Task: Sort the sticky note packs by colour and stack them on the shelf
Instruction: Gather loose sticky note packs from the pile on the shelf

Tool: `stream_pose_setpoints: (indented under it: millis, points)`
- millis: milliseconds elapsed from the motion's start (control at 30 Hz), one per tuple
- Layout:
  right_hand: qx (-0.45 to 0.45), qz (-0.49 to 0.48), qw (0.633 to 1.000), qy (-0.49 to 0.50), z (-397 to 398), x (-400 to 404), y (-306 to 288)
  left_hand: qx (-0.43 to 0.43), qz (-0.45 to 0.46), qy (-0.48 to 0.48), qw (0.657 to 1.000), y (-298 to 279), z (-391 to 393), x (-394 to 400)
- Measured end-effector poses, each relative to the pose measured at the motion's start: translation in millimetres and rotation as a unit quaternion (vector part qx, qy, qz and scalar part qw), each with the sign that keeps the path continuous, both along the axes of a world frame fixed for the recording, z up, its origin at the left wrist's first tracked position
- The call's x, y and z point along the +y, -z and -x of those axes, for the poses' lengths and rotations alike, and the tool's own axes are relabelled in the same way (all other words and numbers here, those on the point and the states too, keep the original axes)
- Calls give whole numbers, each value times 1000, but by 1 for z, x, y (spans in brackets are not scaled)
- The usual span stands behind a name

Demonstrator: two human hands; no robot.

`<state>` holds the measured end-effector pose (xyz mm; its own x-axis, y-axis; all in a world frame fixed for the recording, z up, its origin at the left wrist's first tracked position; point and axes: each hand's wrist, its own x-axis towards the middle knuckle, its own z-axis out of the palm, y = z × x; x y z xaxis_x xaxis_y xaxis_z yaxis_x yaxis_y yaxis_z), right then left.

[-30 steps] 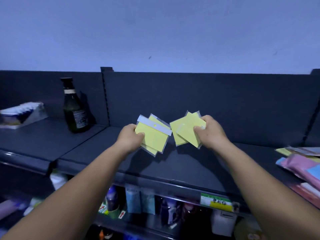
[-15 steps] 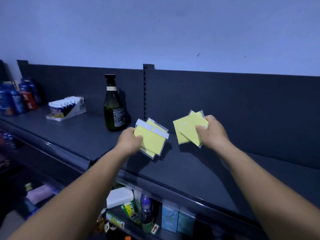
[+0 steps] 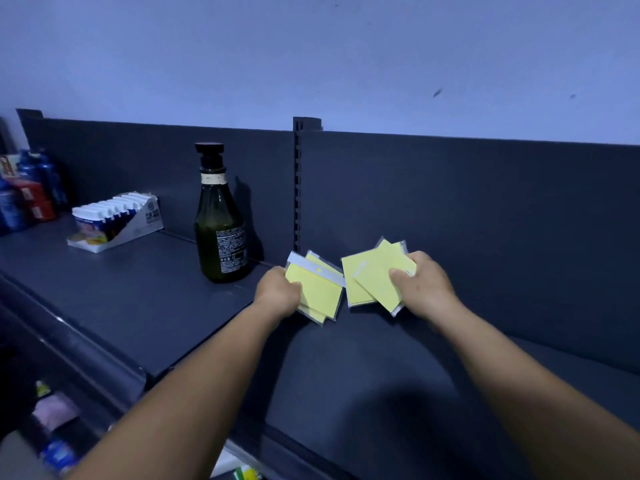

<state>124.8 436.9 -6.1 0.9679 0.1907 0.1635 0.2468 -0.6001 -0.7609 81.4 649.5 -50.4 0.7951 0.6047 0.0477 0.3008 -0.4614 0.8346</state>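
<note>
Hands reach forward over a dark shelf, each gripping yellow sticky note packs in clear wrappers; the left hand has its fingers curled round the left packs, at least two fanned one behind the other, the front one with a white header strip along its top edge; the right hand pinches the right packs, thumb on the front face, at least two of them overlapping at different angles; the two bundles sit side by side, nearly touching, held just above the shelf surface and in front of its back panel; a dark green bottle stands upright to the left of the left hand; further left lies a white display box of small packets; blue and red bottles crowd the far left end.
</note>
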Motion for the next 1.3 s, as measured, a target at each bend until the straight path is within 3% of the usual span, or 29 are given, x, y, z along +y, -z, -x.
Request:
stream_pose_setpoints:
  millis: [267, 467, 533, 600, 700, 833, 1100, 1300]
  points:
    - [73, -50, 996, 7, -8, 32, 17, 96, -118, 55, 987, 7, -35, 18]
    - [124, -92, 988, 10, -1, 70, 28, 73, -32, 130, 988, -11, -24, 40]
    - [114, -52, 992, 15, 0, 82, 32, 97, -33, 199, 975, -11, -19, 45]
    - [89, 37, 995, 14, 2, 90, 33, 129, -115, 236, 956, -9, -16, 47]
    - [49, 169, 984, 7, 5, 92, 35, 155, -240, 251, 925, -7, -13, 45]
    - [36, 277, 959, -42, 16, 88, 31, 184, -300, 273, 895, -9, -9, 41]
    - [-5, 331, 944, -9, 54, 56, 13, 120, -431, 337, 829, -24, 3, -6]
    - [13, 340, 938, 63, 87, -10, 4, 73, -431, 415, 798, -31, 17, -73]
